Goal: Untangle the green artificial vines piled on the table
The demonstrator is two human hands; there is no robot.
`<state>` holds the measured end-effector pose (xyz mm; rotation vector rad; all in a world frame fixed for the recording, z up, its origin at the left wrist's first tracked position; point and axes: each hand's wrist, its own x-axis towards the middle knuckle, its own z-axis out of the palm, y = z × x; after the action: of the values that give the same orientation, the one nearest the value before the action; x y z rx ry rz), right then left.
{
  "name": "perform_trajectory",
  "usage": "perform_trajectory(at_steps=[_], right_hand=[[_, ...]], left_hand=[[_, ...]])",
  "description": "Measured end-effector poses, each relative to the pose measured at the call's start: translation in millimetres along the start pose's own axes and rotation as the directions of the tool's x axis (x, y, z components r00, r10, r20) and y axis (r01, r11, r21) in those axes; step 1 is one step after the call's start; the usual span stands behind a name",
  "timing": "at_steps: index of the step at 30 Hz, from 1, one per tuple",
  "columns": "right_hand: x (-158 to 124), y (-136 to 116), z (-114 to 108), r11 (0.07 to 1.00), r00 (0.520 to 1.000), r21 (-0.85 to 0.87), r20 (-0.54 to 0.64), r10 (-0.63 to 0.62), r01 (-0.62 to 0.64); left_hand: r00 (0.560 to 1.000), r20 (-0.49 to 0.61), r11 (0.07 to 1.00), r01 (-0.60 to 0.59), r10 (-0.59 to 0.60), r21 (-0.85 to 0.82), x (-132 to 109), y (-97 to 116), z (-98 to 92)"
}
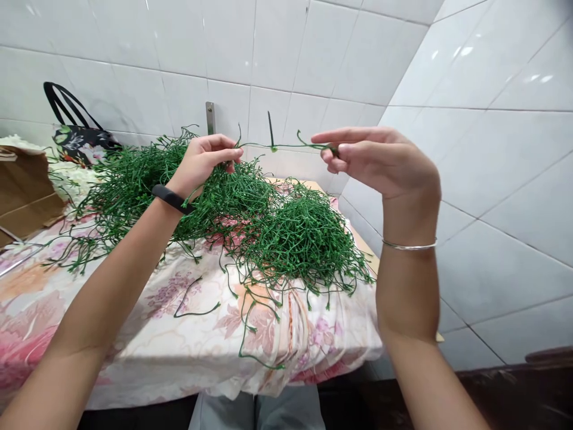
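A thin green plastic stem [293, 146] stretches nearly level between my hands, with a short dark spike standing up from its middle. My left hand [203, 160], with a black band on the wrist, pinches one end between thumb and fingers. At the other end, my right hand [378, 158] holds the stem between thumb and fingertips, its index finger stretched out above. Below lies a rounded pile of green stems [308, 236]. A larger tangled heap of the same stems [134, 179] is behind and beside my left forearm.
A flowered cloth [179, 340] covers the table, with a few loose stems near its front edge. At the back left stand a black floral bag [83, 140], white flowers [76, 176] and a brown cardboard box [27, 191]. White tiled walls [505, 179] rise behind and at the right.
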<state>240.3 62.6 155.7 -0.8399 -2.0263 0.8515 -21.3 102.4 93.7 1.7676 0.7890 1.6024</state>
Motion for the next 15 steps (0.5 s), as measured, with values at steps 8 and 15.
perform_trajectory(at_steps=[8, 15], right_hand=[[13.7, 17.6, -10.3, 0.967, 0.993, 0.254, -0.118, -0.001, 0.032], [19.5, 17.9, 0.9, 0.952, 0.923, 0.100, -0.293, -0.250, 0.290]], left_hand=[[0.983, 0.118, 0.980, 0.153, -0.138, -0.131, -5.8, 9.1, 8.8], [0.972, 0.142, 0.927, 0.224, -0.189, -0.301, -6.6, 12.9, 13.9]])
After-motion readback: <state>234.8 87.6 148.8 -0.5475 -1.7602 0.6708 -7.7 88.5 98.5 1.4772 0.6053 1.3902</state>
